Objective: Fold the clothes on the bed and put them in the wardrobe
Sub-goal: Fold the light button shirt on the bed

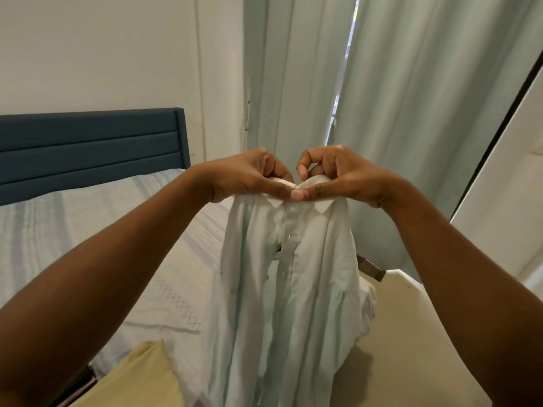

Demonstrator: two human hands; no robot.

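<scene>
Left hand [249, 179] and right hand [346, 179] pinch the pale shirt [293, 277] by its collar [323, 205], fingers [280, 188] curled, above the bed [182, 274].

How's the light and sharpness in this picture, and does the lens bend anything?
Head view: soft, even light, bright daylight in the gap between the pale green curtains; the pale mint collared shirt throws a faint shadow low right; forearms bulge towards the bottom corners; no glare, slight overall softness.

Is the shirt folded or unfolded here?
Unfolded. The shirt hangs loose in one long drape from its collar, which the left hand and right hand pinch.
</scene>
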